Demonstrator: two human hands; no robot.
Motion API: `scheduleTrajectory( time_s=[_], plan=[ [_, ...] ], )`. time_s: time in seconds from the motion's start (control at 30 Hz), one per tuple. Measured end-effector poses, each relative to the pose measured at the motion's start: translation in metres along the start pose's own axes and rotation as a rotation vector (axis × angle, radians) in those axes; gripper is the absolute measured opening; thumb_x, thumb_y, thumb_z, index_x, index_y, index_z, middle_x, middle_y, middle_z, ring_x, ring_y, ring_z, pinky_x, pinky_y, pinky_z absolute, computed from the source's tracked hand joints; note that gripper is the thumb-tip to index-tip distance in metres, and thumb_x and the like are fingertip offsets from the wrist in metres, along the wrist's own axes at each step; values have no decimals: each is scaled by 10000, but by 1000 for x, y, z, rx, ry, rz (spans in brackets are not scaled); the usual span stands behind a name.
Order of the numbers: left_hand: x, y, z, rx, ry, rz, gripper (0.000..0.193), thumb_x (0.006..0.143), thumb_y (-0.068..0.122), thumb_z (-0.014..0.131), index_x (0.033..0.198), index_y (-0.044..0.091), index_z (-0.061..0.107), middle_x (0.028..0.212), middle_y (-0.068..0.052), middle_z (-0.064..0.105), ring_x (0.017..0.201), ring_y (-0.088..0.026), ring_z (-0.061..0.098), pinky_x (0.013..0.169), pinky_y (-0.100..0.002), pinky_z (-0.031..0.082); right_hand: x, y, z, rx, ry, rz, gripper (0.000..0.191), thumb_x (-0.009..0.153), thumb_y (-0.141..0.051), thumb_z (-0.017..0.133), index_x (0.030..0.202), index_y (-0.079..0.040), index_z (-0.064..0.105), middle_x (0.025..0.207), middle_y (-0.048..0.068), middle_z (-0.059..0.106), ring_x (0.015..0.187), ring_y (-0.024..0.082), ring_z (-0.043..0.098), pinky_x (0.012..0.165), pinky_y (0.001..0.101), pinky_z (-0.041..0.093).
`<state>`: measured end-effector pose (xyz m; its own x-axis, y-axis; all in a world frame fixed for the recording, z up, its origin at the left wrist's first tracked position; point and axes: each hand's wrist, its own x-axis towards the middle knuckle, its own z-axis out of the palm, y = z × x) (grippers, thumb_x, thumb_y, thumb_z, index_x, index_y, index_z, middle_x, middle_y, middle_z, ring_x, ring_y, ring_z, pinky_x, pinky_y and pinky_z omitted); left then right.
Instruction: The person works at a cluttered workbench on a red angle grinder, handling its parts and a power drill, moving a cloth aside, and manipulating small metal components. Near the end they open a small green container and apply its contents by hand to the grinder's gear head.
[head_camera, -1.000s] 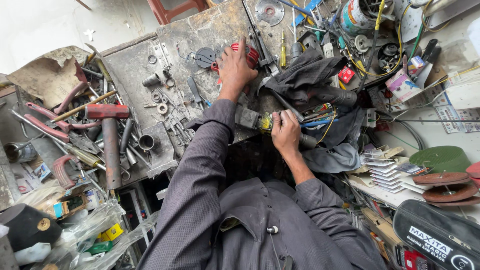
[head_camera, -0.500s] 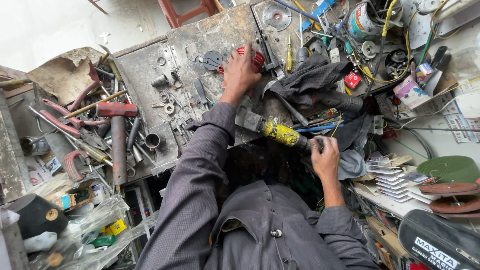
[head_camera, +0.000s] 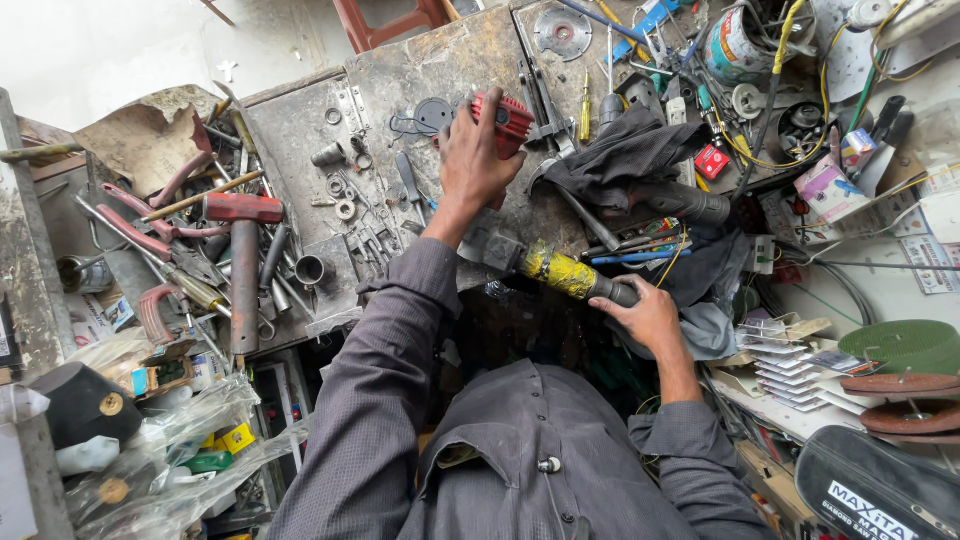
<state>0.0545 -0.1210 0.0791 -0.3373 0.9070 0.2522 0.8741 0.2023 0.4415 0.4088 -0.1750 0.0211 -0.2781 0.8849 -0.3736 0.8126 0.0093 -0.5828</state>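
Note:
My left hand (head_camera: 477, 160) reaches over the metal workbench (head_camera: 300, 130) and grips a red ribbed part (head_camera: 510, 120) from above. My right hand (head_camera: 645, 315) is closed around the dark rear end of a power tool whose body is wrapped in yellow tape (head_camera: 560, 272). The tool lies along the bench's front edge, its grey head pointing left under my left wrist. A black cloth (head_camera: 625, 155) lies crumpled just right of my left hand.
Left of my arm lie a red-headed hammer (head_camera: 243, 250), pliers with red handles (head_camera: 140, 225), sockets and washers. Screwdrivers, cables, a tin (head_camera: 735, 45) and a cutting disc (head_camera: 562, 32) crowd the back right. Abrasive discs (head_camera: 905, 385) and a stack of cards (head_camera: 785, 365) sit at right.
My left hand has lifted the red part off the bench surface a little. My right hand slid from the tool's front down to its rear grip, and the yellow body now shows.

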Motion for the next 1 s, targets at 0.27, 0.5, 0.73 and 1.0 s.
scheduleTrajectory(
  time_s=[0.27,0.5,0.73,1.0],
  plan=[
    [-27,20,-28,-58,125,83,956,725,391,893,1508,227,369,1455,-269,457,1303,-429,518,1098,-601,354,0,16,13,95,1,-46,687,631,-498,934,1141,-85,730,892,112,771,793,223,757,729,382,592],
    [-63,27,-51,-131,311,153,895,729,342,912,1437,209,380,1403,-240,479,1301,-436,520,1096,-568,382,23,43,13,324,-256,10,595,611,-314,963,1113,-80,747,884,25,728,758,129,667,687,316,563],
    [-84,36,-70,-194,271,87,848,679,283,912,1335,159,388,1395,-243,518,1276,-412,537,1088,-550,388,34,54,18,352,-357,51,499,637,-260,969,1027,-29,761,852,33,718,728,104,644,671,283,541],
    [-68,44,-94,-222,214,161,986,565,270,945,1390,163,418,1350,-209,559,1230,-404,575,1059,-547,415,9,41,31,272,-264,78,472,629,-247,979,983,-34,750,777,61,707,656,147,606,623,320,506]
  ],
)
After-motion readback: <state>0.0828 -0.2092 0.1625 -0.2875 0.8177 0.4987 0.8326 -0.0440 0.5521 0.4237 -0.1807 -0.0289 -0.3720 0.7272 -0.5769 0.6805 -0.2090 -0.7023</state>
